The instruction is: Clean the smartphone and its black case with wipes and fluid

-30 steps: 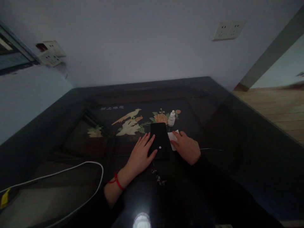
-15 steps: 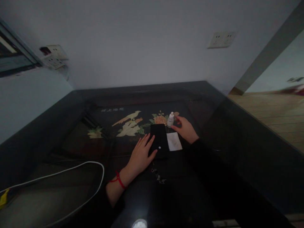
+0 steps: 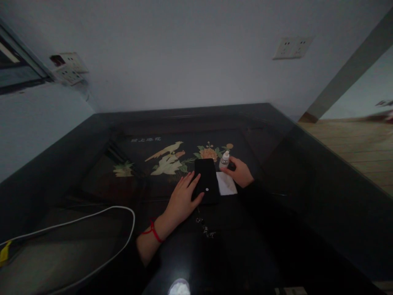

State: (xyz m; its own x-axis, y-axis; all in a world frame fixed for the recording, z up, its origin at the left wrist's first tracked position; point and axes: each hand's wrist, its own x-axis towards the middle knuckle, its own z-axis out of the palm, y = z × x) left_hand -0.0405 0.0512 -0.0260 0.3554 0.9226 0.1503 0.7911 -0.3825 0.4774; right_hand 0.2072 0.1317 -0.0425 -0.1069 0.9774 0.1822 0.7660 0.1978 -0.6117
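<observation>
My left hand (image 3: 184, 196) lies with its fingers spread on the left side of a black phone (image 3: 205, 170), which rests flat on the dark table. A charm strap (image 3: 205, 228) trails from the phone's near end. My right hand (image 3: 241, 172) has its thumb and fingers around a small bottle (image 3: 224, 160) with a white cap, just to the right of the phone's far end. The bottle stands close to upright; whether its base touches the table I cannot tell. Below it lies a folded white cloth or tissue (image 3: 226, 184), close to the phone's right edge.
The dark table (image 3: 184, 119) carries a printed bird-and-flower picture and meets the wall behind. A white cable (image 3: 116, 208) curves across the left side. A bright round reflection or object (image 3: 179, 287) shows at the near edge. Wall sockets (image 3: 293, 47) are at the back right.
My right hand has closed on the bottle. The bottle has shifted slightly right and toward me. My left hand stays on the phone.
</observation>
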